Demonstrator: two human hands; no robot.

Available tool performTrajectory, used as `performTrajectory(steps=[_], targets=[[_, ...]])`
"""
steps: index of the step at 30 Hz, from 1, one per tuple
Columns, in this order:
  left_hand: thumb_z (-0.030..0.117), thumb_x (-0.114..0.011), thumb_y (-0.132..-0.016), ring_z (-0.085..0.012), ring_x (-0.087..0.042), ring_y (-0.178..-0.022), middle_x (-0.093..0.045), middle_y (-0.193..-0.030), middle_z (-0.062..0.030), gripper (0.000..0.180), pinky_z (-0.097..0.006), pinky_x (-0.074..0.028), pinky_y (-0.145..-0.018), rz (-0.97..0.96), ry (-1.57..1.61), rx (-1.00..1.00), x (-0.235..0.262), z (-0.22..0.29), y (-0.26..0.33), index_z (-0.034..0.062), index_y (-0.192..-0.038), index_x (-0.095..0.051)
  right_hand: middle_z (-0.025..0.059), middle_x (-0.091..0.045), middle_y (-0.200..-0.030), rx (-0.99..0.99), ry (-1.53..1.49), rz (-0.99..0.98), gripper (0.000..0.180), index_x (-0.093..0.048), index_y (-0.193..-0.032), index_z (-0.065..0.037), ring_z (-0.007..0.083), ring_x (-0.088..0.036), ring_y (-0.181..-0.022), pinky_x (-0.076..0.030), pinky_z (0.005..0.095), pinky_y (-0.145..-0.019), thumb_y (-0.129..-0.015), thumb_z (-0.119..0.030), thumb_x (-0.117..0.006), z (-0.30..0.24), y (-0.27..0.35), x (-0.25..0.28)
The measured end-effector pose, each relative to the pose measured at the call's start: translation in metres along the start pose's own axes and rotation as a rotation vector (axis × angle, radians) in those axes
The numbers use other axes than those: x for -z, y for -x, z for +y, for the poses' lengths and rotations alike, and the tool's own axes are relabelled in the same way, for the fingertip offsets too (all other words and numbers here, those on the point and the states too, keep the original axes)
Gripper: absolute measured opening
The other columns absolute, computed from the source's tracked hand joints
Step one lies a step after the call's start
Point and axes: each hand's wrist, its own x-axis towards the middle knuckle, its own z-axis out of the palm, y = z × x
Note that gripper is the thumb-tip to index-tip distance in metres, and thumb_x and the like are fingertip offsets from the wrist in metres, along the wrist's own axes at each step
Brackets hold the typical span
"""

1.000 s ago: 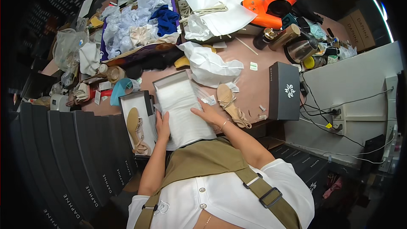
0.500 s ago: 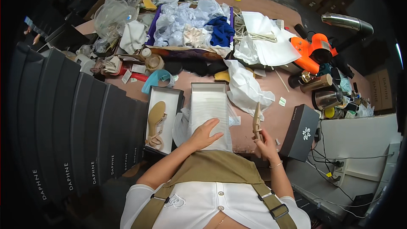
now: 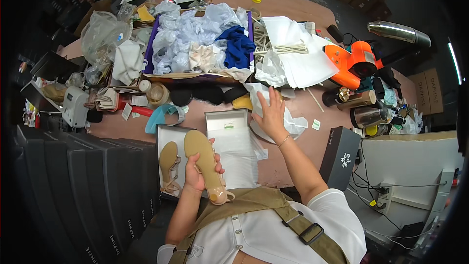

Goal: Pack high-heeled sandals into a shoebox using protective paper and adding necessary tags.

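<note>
My left hand (image 3: 195, 178) grips a beige heeled sandal (image 3: 201, 155), its tan sole turned up and its heel toward me. A matching sandal (image 3: 168, 160) lies sole up in the open shoe box (image 3: 177, 130) at the left, partly behind my hand. In the middle sits a second open box (image 3: 225, 116), lined with a white padded sheet (image 3: 234, 149). My right hand (image 3: 272, 115), fingers spread, reaches over the crumpled white tissue paper (image 3: 295, 125) beyond that box. Whether the fingertips touch the paper, I cannot tell.
A purple-edged bin (image 3: 149, 51) of crumpled tissue and a blue cloth stands at the back. Dark shoe boxes (image 3: 105, 166) are stacked at left. An orange heat-gun-like tool (image 3: 349, 58) and a dark box lid (image 3: 337, 154) are at right. A blue tape ring (image 3: 159, 120) lies nearby.
The sandal has passed from my right hand to my left. My right hand has moved forward to the tissue paper, and my left has come off the padded sheet. The view has shifted.
</note>
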Motion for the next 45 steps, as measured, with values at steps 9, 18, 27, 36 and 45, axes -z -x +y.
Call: performTrajectory(steps=[9,18,27,36,45], targets=[[0.066,-0.044,-0.087,-0.0266,-0.061,-0.075,-0.058,-0.099,-0.0184,0.082,-0.043,-0.055,-0.071,-0.012,-0.14,0.128,-0.001,-0.004,-0.015,0.0082,-0.142,-0.028,0.0148,-0.061,-0.108,0.148,-0.111,-0.539,0.068,-0.047,-0.133,-0.012,0.0296,-0.061,-0.094,-0.051,0.0385,-0.075,-0.072,-0.024,-0.075,0.082,0.096,-0.011],[0.078,-0.026,-0.083,-0.0281,-0.063,-0.087,-0.057,-0.107,-0.0219,0.09,-0.04,-0.055,-0.071,-0.082,-0.241,0.303,-0.027,-0.022,-0.014,0.0047,-0.134,-0.04,0.0117,-0.064,-0.103,0.097,-0.298,-0.028,0.034,-0.06,-0.112,-0.006,0.0298,-0.06,-0.095,-0.045,0.0408,-0.082,-0.081,-0.02,-0.064,0.093,-0.029,-0.041],[0.074,-0.026,-0.087,-0.0307,-0.063,-0.088,-0.053,-0.118,-0.0261,0.084,-0.035,-0.055,-0.072,-0.127,-0.167,0.137,-0.013,-0.01,0.005,0.0056,-0.135,-0.04,0.0141,-0.06,-0.106,-0.212,-0.759,-0.097,0.027,-0.053,-0.115,-0.001,0.0268,-0.062,-0.087,-0.051,0.04,-0.073,-0.091,-0.01,-0.047,0.059,-0.021,-0.015],[0.019,-0.053,-0.091,-0.0202,-0.064,-0.087,-0.056,-0.12,-0.0176,0.046,-0.032,-0.056,-0.075,-0.12,-0.409,0.056,-0.034,-0.022,0.04,-0.0033,-0.129,-0.043,0.0157,-0.058,-0.111,-0.573,-2.244,-0.513,0.044,-0.041,-0.129,0.0,0.0256,-0.064,-0.09,-0.056,0.0394,-0.081,-0.092,-0.02,-0.052,-0.053,0.064,0.05],[0.01,-0.053,-0.087,-0.0193,-0.064,-0.083,-0.055,-0.119,-0.0169,0.045,-0.031,-0.056,-0.072,0.023,-0.437,-0.037,0.004,-0.005,0.077,-0.0002,-0.129,-0.04,0.0096,-0.059,-0.11,0.21,-1.203,-0.552,0.027,-0.064,-0.112,-0.003,0.0203,-0.057,-0.102,-0.045,0.0305,-0.087,-0.091,-0.018,-0.059,-0.113,0.062,0.023]])
